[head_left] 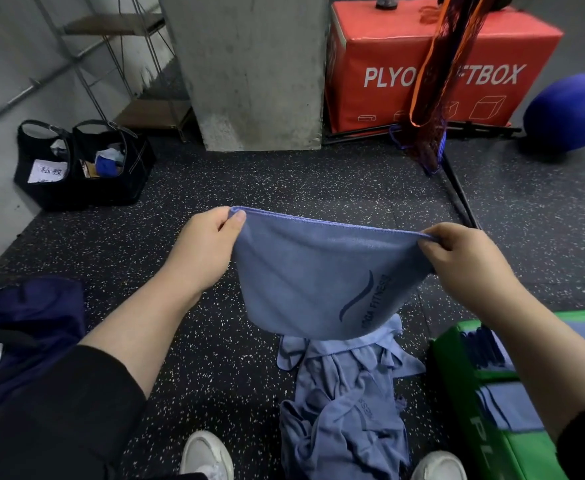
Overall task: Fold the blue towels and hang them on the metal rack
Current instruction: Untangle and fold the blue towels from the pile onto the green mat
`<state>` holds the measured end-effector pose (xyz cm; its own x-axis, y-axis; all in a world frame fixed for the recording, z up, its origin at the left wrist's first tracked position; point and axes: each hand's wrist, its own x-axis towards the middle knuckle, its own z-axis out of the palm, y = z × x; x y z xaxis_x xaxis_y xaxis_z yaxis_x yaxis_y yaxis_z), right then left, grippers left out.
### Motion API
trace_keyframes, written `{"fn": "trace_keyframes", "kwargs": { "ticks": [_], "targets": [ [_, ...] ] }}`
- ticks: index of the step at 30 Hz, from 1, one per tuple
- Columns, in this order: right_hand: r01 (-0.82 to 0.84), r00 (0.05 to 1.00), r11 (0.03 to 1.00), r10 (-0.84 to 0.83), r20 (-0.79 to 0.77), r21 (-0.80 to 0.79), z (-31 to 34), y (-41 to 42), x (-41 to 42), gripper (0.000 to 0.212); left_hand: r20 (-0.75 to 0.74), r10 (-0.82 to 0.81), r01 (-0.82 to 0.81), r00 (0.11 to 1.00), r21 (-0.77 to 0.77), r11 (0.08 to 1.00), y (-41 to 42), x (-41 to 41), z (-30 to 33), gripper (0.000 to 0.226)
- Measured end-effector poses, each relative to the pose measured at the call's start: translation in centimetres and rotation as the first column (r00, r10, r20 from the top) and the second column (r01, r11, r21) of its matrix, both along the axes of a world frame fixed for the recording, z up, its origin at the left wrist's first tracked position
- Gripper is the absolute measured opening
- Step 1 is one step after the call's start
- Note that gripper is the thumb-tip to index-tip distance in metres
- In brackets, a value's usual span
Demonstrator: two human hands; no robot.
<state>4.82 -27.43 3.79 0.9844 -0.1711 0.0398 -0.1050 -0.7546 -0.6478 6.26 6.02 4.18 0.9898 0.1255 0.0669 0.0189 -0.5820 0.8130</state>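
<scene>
Blue towel (312, 282) stretched between left hand (208, 244) and right hand (464, 258), each grip pinching a top corner. Below, on the floor (215, 358), a crumpled towel pile (346, 403). Possibly folded towels on green box (471, 386).

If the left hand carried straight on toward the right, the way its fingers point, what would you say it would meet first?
Probably the right hand. The left hand pinches one top corner of the blue towel, whose taut edge runs across to the right hand pinching the other corner; depth is unclear.

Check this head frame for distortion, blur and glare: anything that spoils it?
Head view: wide-angle bending bows the grey concrete pillar; the red plyo box and purple ball look soft; the held blue towel is sharp; light is dim and even, no glare.
</scene>
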Motion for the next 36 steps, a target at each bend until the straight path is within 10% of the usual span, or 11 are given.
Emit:
{"fn": "trace_keyframes", "kwargs": {
  "ticks": [6, 9, 12, 17, 22, 36],
  "targets": [
    [-0.024, 0.987, 0.992, 0.004, -0.163, -0.12, -0.2, 0.1, 0.3, 0.016, 0.112, -0.079, 0.106, 0.991, -0.262, 0.959, -2.2, -0.5, 1.4, 0.011],
    [-0.164, 0.965, 0.962, 0.109, -0.24, -0.22, 0.3, 1.5, -0.3, 0.05, 0.102, -0.191, 0.209, 0.976, -0.22, 0.953, -3.9, -0.7, 1.6, 0.01],
    [-0.35, 0.931, 0.936, 0.351, -0.099, 0.029, 1.7, 4.6, -1.0, 0.073, 0.083, -0.361, 0.365, 0.929, -0.029, 0.931, -5.9, -1.3, 1.6, 0.015],
    [-0.473, 0.878, 0.86, 0.479, 0.021, 0.19, 2.0, 8.2, -1.2, 0.018, 0.058, -0.434, 0.436, 0.899, -0.039, 0.899, -7.8, -1.8, 1.9, 0.009],
    [-0.386, 0.923, 0.889, 0.373, 0.099, 0.247, 2.4, 8.1, -0.4, 0.025, -0.095, -0.419, 0.383, 0.903, -0.262, 0.886, -6.2, -2.1, 2.0, 0.009],
    [-0.216, 0.975, 0.949, 0.196, 0.106, 0.229, 2.6, 5.8, -0.6, 0.017, -0.408, -0.306, 0.402, 0.86, 0.172, 0.9, -2.8, -2.4, -1.1, 0.032]
  ]
}}
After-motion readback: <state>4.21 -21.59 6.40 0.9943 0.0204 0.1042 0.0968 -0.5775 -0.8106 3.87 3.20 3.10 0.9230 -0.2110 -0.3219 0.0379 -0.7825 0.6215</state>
